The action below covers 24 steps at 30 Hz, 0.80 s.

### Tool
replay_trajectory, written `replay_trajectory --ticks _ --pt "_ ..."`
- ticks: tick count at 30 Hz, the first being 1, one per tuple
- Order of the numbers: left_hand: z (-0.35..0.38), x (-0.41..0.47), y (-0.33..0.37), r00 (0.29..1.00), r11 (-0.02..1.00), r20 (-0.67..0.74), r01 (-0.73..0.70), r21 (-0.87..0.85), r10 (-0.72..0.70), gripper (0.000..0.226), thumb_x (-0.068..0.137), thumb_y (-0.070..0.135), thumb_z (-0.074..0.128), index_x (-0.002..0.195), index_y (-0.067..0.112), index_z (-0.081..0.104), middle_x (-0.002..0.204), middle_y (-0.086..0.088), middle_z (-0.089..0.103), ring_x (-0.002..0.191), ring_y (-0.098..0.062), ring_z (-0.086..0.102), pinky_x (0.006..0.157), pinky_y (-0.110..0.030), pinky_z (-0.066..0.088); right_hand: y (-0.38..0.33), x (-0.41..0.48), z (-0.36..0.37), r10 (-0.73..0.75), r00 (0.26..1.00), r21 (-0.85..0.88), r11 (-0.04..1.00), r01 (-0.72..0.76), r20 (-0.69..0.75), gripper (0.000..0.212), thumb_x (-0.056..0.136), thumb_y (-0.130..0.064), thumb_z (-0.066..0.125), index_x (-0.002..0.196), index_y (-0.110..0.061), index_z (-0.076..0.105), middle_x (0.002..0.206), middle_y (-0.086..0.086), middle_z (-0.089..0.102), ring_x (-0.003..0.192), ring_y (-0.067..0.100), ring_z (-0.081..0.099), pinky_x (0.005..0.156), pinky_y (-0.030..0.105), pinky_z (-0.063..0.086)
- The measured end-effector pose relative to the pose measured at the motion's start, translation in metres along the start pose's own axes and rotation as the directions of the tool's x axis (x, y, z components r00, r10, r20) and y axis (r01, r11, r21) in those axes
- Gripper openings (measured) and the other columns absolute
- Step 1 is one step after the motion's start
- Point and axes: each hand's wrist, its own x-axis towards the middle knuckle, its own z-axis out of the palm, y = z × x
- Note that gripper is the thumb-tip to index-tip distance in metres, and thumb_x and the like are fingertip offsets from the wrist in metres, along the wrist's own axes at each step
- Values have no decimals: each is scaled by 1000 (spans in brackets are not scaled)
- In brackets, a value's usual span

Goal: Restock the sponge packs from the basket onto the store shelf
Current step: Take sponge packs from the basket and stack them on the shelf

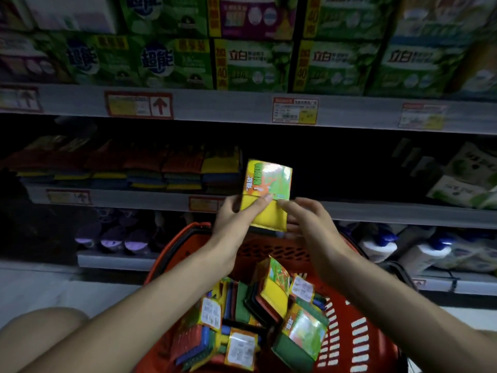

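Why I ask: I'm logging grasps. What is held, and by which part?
The sponge pack; left hand and right hand both pinch its lower yellow end.

Basket [269, 249], lower centre, holding loose sponge packs [269, 313]. Single pack [265, 195] at centre, above the basket, between left hand [236, 219] and right hand [309, 224]. Stacked packs [134, 168] on shelf [134, 196] behind, middle left; boxes [242, 63] across the top.

Above the red basket [357, 332], the left hand [236, 219] and right hand [312, 227] hold a sponge pack [265, 195] (yellow, upright)
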Motion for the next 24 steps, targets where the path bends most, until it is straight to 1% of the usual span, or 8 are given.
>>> replay_trajectory --ticks 3,5,8,10,14,17,20,24 --pt "5 4 2 999 997 51 1 -74 3 51 68 61 74 113 39 73 120 -1 74 119 -28 66 108 -60 45 0 1 2 -52 998 -9 999 52 -31 42 92 -36 74 129 -23 57 116 3 70 101 19 69 77 30 53" --pt "7 7 8 996 998 88 -12 -61 18 59 70 56 66 126 39 67 133 -3 67 129 -30 58 112 -61 40 -3 6 4 -75 997 7 997 75 -36 44 89 -31 77 128 -25 57 117 -1 68 104 15 66 81 29 51" --pt "10 8 15 995 997 72 -74 29 72 65 78 48 71 140 39 55 130 10 62 120 -11 59 108 -43 46 -5 15 5 -96 993 51 994 99 -71 43 89 -24 78 127 -20 58 117 -2 69 108 10 65 91 29 52" --pt "10 8 15 992 991 49 -121 52 119 51 90 35 73 138 34 54 120 16 61 108 -1 60 91 -26 49 -4 19 6 -99 991 65 992 104 -86 33 90 -26 76 119 -20 61 112 -8 67 107 7 63 95 29 50" --pt "9 15 17 985 984 -52 -161 76 165 33 86 19 80 114 22 62 117 2 71 106 -9 68 81 -18 53 2 20 7 -143 986 52 988 147 -84 17 92 -32 75 97 -38 60 104 -18 65 101 3 62 90 26 47" --pt "15 20 21 981 979 -60 -180 91 186 29 86 19 80 107 20 61 113 0 73 104 -12 69 87 -27 54 3 27 7 -157 983 55 985 163 -95 28 97 -27 70 124 -31 64 117 -6 71 109 10 67 84 24 54" --pt "20 26 17 971 971 -94 -208 117 219 27 87 27 80 107 22 62 112 1 72 105 -12 68 89 -31 54 2 38 9 -124 984 69 989 134 -131 54 98 -14 66 150 -16 49 130 7 66 107 13 70 92 30 58" --pt "23 31 15 952 957 -192 -198 211 239 43 77 57 77 109 29 68 109 1 73 104 -15 68 87 -33 55 5 49 13 -225 959 -60 974 218 -173 40 98 -17 69 136 -18 60 116 2 71 95 12 73 100 44 56"
